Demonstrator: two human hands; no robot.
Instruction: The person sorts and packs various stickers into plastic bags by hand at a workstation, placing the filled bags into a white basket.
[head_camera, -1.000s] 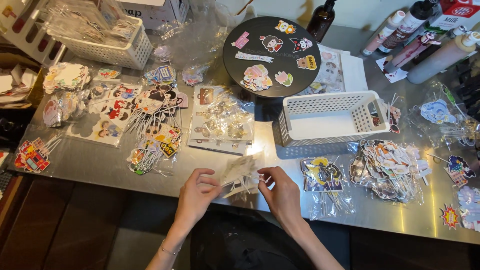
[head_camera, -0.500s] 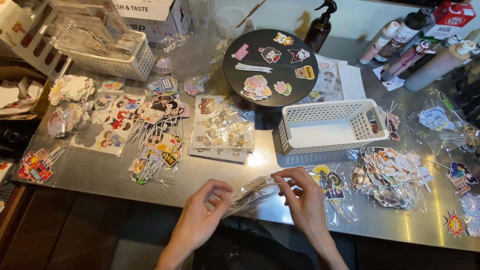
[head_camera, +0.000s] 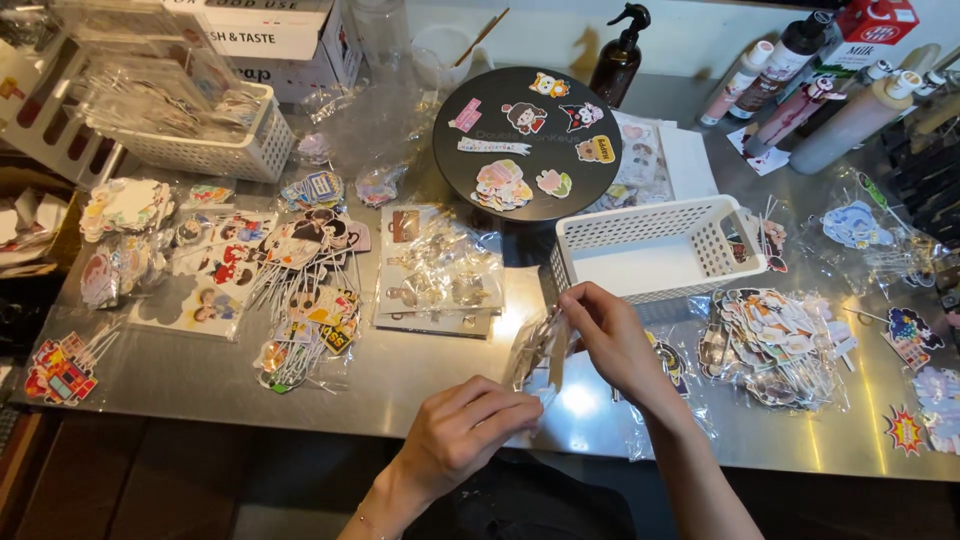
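Both my hands are on a small clear plastic bag (head_camera: 540, 352) held just above the front edge of the steel table (head_camera: 420, 375); my right hand (head_camera: 612, 335) pinches the bag's upper edge between thumb and fingers, grip clenched on the film; my left hand (head_camera: 468, 432) is curled at the bag's lower end, fingertips on the film, grip grasping it too, though how firmly I cannot tell; something pale sits inside the bag, too blurred to name; I judge the bag very light, limp and slippery, crinkly film that folds under any pressure, so best taken at the edges or corners, not the middle; contents look thin and bendable, so a soft pinch is enough; just behind my right hand stands an empty white plastic basket (head_camera: 660, 250); to its right lies a heap of bagged stickers (head_camera: 770, 345); behind the basket sits a round black tray (head_camera: 527, 140) with stickers on it; to my left lie cartoon toppers on sticks (head_camera: 305, 300) and a stack of clear packets (head_camera: 438, 270).
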